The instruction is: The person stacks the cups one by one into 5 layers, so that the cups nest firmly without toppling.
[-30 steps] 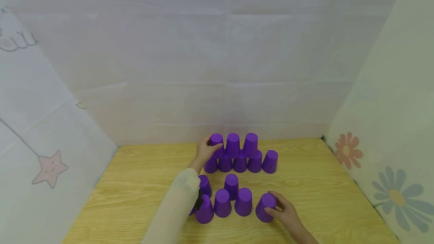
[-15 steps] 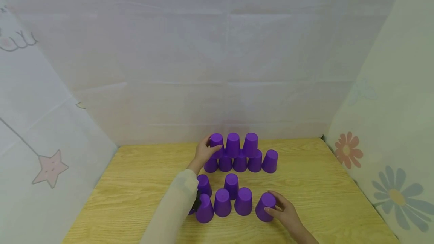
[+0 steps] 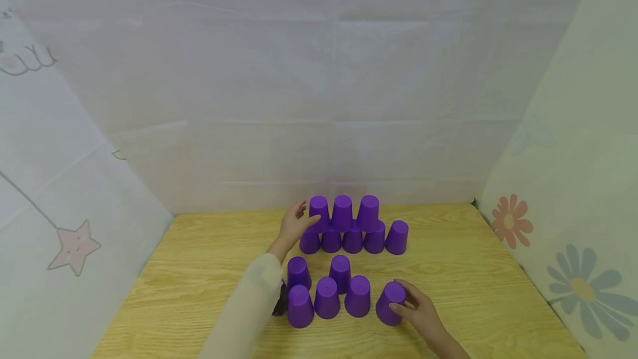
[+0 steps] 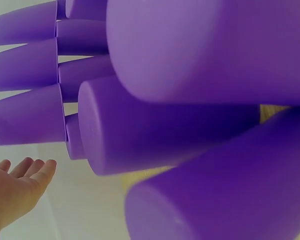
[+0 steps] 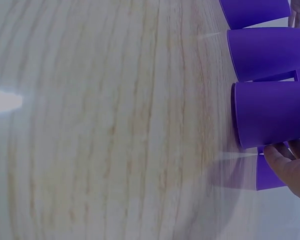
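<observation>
Your left hand (image 3: 293, 229), fingers loosely extended, grips nothing beside the leftmost upper-tier purple cup (image 3: 321, 210). Your right hand (image 3: 420, 313) holds the front-right purple cup (image 3: 388, 299), upside down on the table (image 3: 458, 270). Both look light, stiff, slick; pinch opposite sides mid-height.

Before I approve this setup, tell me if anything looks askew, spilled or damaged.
Nothing looks spilled or damaged; the cups in clear view stand mouth-down. The back stack just looks lopsided: three upper cups leave its rightmost lower cup uncovered.
</observation>
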A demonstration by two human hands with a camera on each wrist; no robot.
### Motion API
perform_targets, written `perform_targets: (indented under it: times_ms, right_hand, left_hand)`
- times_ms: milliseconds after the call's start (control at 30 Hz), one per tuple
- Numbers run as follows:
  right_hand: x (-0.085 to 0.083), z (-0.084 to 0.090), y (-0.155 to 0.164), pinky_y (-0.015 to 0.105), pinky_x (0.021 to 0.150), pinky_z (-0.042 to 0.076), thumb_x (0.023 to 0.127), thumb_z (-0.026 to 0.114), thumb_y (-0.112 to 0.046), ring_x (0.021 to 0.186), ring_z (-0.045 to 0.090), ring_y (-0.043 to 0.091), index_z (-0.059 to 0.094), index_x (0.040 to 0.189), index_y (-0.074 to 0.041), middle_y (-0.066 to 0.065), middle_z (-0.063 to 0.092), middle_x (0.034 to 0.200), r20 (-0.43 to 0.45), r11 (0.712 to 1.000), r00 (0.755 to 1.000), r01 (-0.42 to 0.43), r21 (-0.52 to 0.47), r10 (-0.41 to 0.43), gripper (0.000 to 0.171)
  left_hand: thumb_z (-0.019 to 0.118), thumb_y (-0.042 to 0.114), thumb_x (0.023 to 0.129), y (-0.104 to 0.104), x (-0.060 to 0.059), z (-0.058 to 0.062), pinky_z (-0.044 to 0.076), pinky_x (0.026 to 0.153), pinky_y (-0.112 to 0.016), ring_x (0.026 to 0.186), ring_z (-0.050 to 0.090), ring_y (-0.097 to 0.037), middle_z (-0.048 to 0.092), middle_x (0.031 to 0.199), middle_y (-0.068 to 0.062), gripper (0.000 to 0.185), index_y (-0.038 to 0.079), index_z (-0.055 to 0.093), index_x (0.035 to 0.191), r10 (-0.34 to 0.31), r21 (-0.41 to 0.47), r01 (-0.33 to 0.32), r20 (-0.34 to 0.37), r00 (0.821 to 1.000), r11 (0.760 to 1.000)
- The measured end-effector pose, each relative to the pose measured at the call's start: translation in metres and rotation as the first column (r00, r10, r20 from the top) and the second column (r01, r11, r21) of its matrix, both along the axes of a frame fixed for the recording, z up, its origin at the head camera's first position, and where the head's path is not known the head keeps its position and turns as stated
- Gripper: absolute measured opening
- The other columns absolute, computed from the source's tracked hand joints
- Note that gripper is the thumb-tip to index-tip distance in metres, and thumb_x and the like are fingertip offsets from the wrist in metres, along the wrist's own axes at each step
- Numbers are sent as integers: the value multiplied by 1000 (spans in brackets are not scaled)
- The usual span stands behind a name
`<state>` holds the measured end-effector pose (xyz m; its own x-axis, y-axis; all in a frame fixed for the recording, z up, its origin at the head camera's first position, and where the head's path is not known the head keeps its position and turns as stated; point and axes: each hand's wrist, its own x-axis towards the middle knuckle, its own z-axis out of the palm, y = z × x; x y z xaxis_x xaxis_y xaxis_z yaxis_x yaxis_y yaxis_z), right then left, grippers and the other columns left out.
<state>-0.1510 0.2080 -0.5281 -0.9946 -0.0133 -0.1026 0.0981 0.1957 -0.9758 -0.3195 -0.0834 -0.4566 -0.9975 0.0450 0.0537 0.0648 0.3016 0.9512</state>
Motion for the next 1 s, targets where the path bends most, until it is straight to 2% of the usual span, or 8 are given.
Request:
perform_targets:
  times_ms: [167, 367, 433, 600, 767, 1000]
  right_hand:
    - [-3, 3, 2, 46, 95, 49, 83, 68, -12, 120, 50, 41, 47, 133, 1, 22, 53, 130, -18, 1000, 1000, -3, 23, 3, 56]
    - [-10, 7, 6, 36, 92, 52, 82, 69, -13, 119, 52, 35, 48, 132, -1, 18, 55, 129, -27, 1000, 1000, -10, 17, 11, 55]
    - [-13, 9, 8, 34, 91, 52, 82, 69, -13, 119, 52, 33, 50, 131, -3, 17, 56, 128, -31, 1000, 999, -10, 20, 11, 54]
    - [-18, 15, 12, 38, 92, 52, 84, 68, -17, 121, 50, 36, 50, 131, -4, 17, 54, 130, -38, 999, 999, -17, 43, 19, 53]
    - [-24, 21, 16, 39, 95, 50, 84, 68, -17, 123, 48, 38, 49, 132, -4, 18, 53, 132, -57, 997, 998, -10, 81, 15, 54]
    - [-32, 32, 23, 39, 98, 48, 86, 66, -21, 124, 47, 36, 47, 133, -6, 16, 51, 134, -94, 992, 994, -43, 115, 54, 53]
  left_hand:
    - [70, 21, 82, -11, 7, 0, 35, 108, -50, 132, 36, -42, 40, 142, -26, 71, 1, 36, 141, -8, 24, 9, -5, 1000, 1000]
    - [71, 21, 82, -26, 18, 0, 34, 108, -51, 132, 37, -41, 40, 142, -24, 69, 5, 38, 141, -10, 28, 10, -1, 1000, 1000]
    - [70, 20, 82, -30, 24, 1, 34, 108, -52, 133, 36, -40, 39, 143, -24, 69, 5, 37, 141, -14, 26, 14, -4, 1000, 1000]
    - [69, 17, 83, -39, 42, 4, 30, 109, -54, 135, 33, -39, 36, 145, -23, 71, 4, 33, 143, -36, 20, 37, -7, 999, 999]
    - [67, 18, 85, -47, 59, -1, 29, 109, -55, 136, 31, -40, 34, 147, -22, 71, 3, 31, 144, -59, -24, 59, -5, 998, 998]
    - [67, 19, 86, -56, 85, -8, 28, 110, -57, 135, 31, -42, 34, 146, -24, 69, 2, 32, 143, -78, -29, 77, -41, 996, 997]
